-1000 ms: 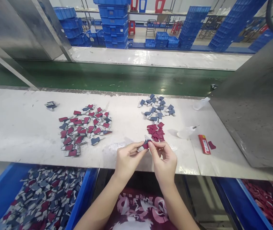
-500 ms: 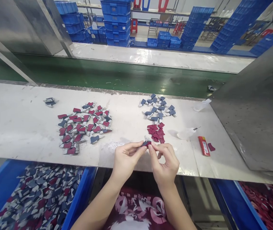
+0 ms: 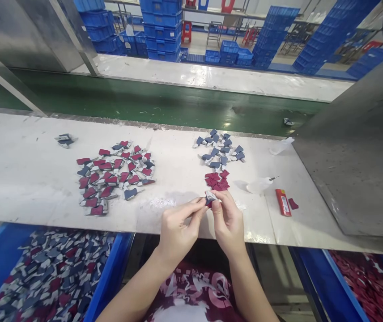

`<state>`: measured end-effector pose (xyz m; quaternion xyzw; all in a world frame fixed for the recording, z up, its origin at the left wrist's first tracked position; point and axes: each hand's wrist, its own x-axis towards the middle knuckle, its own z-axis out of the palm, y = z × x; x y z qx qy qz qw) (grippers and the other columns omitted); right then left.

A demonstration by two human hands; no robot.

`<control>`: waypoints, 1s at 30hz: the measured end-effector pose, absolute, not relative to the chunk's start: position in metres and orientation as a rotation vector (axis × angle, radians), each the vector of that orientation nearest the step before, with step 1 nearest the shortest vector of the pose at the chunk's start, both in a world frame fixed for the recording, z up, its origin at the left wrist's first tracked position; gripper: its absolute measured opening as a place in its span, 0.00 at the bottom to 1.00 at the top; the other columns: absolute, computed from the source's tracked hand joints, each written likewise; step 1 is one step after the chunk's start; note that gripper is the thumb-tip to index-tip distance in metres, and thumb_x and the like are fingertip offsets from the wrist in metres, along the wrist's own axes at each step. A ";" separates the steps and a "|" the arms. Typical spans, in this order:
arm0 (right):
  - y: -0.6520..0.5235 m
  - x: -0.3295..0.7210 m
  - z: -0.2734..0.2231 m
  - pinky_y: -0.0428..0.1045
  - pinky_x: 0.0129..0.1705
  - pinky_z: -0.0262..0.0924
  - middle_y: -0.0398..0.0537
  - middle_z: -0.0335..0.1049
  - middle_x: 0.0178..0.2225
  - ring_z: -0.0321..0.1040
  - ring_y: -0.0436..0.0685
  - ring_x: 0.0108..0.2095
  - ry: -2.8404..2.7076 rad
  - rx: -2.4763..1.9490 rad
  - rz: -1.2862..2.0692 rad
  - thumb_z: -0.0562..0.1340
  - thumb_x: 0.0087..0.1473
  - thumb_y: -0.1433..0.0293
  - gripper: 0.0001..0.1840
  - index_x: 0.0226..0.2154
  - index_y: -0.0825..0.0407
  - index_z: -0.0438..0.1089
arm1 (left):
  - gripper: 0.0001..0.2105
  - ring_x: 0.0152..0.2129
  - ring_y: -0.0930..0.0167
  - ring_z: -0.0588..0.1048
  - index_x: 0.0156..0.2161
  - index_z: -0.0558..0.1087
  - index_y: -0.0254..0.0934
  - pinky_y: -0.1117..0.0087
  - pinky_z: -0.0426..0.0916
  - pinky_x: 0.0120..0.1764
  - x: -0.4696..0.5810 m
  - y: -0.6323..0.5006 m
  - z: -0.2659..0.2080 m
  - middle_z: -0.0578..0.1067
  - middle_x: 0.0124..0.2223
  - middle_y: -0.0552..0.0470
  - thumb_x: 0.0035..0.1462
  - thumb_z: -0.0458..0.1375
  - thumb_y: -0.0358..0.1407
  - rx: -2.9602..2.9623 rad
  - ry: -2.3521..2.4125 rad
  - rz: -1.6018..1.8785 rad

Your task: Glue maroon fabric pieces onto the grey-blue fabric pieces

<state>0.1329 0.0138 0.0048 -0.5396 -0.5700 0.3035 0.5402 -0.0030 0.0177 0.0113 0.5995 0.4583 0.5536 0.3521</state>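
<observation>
Between both hands is a small grey, navy and dark-red molded piece (image 3: 210, 197), held over the white table. My left hand (image 3: 181, 226) pinches its left side with thumb and fingers. My right hand (image 3: 227, 221) grips its right side, thumb in front and fingers behind. Just beyond lies a small heap of flat dark-red pieces (image 3: 216, 180). Farther back is a group of navy and grey pieces (image 3: 223, 150). A larger spread of grey pieces with dark-red and navy faces (image 3: 111, 174) lies to the left.
To the right are a white squeeze bottle with a thin needle tip (image 3: 259, 185), another translucent bottle (image 3: 280, 146), a red lighter-like packet (image 3: 283, 202) and one dark-red piece (image 3: 293, 204). Blue bins of parts (image 3: 106, 277) stand below the table edge. A metal panel (image 3: 362, 156) bounds the right.
The held piece has been turned so more of its grey part shows. My right hand has shifted slightly left and wraps further around it. The camera view has moved a little.
</observation>
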 end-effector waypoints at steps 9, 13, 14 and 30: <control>0.016 0.136 -0.003 0.50 0.44 0.67 0.49 0.72 0.44 0.71 0.56 0.44 -1.420 -1.262 0.774 0.59 0.64 0.63 0.12 0.48 0.45 0.73 | 0.07 0.37 0.64 0.84 0.40 0.83 0.37 0.69 0.81 0.42 0.000 0.016 0.010 0.84 0.41 0.48 0.56 0.64 0.30 1.380 1.280 1.354; 0.020 0.130 -0.005 0.51 0.43 0.68 0.49 0.74 0.40 0.72 0.56 0.41 -1.316 -1.299 0.792 0.60 0.63 0.61 0.12 0.44 0.48 0.75 | 0.08 0.38 0.63 0.84 0.42 0.83 0.40 0.67 0.81 0.43 0.001 0.015 0.008 0.84 0.42 0.48 0.56 0.65 0.32 1.489 1.356 1.381; 0.021 0.128 -0.006 0.51 0.43 0.68 0.49 0.75 0.39 0.72 0.56 0.41 -1.284 -1.301 0.816 0.61 0.62 0.60 0.12 0.43 0.49 0.75 | 0.08 0.38 0.63 0.84 0.41 0.83 0.40 0.67 0.81 0.42 0.001 0.016 0.008 0.84 0.42 0.48 0.56 0.65 0.32 1.478 1.356 1.377; 0.021 0.131 -0.001 0.50 0.42 0.64 0.46 0.73 0.35 0.69 0.54 0.37 -1.225 -1.337 0.970 0.60 0.62 0.55 0.17 0.39 0.49 0.77 | 0.13 0.28 0.65 0.84 0.36 0.82 0.31 0.69 0.81 0.37 0.000 0.031 0.015 0.84 0.33 0.45 0.44 0.72 0.35 0.752 1.150 1.206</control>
